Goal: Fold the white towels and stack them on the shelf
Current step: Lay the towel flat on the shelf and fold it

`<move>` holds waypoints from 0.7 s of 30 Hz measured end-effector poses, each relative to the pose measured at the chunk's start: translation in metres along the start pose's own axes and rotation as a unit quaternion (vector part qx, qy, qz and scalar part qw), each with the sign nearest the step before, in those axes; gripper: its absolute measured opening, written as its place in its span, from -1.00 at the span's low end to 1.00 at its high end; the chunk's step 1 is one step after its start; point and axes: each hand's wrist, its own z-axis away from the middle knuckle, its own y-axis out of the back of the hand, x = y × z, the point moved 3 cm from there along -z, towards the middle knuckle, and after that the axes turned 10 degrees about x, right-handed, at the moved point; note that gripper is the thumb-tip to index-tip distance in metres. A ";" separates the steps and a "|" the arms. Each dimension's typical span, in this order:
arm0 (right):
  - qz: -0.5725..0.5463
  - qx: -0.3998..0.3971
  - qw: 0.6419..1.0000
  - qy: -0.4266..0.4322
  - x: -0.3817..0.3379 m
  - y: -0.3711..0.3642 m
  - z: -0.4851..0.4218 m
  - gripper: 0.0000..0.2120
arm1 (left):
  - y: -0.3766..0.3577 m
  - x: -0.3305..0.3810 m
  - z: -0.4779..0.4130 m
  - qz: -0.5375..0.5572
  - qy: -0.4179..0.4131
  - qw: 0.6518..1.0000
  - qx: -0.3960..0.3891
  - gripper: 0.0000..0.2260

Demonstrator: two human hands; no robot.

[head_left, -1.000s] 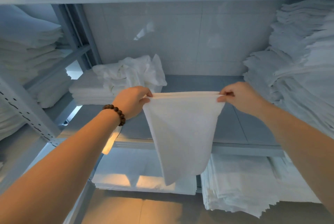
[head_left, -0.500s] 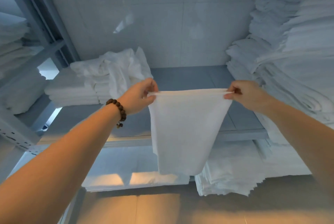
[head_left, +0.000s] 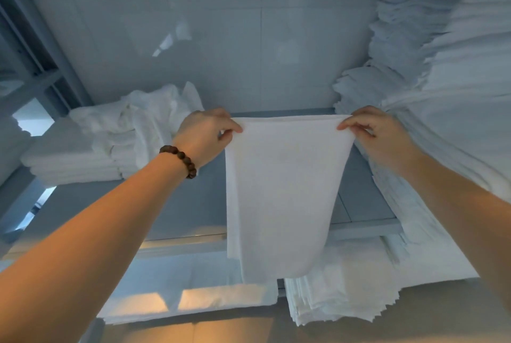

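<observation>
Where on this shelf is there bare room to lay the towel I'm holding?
The grey shelf board is bare in the middle, between the folded stack with crumpled towels on the left and the tall pile on the right. Both ends are crowded.

Tall towel stack at two o'clock runs off the right edge. Hanging towel covers part of the shelf lip at six o'clock. Both forearms cut off, seven and four o'clock.
</observation>
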 end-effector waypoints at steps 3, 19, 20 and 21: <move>0.020 0.009 1.000 0.017 0.022 -0.012 -0.024 -0.80 | -0.021 -0.001 -0.019 -0.092 -0.033 0.995 0.024 -0.82; 0.170 -0.173 0.968 -0.058 0.110 -0.158 -0.080 -0.60 | -0.176 -0.072 -0.027 -0.280 0.108 0.941 -0.159 -0.42; 0.179 -0.184 0.965 -0.062 0.115 -0.169 -0.080 -0.59 | -0.187 -0.076 -0.024 -0.282 0.109 0.939 -0.166 -0.39; 0.183 -0.195 0.961 -0.068 0.121 -0.179 -0.080 -0.58 | -0.198 -0.082 -0.022 -0.282 0.109 0.937 -0.174 -0.36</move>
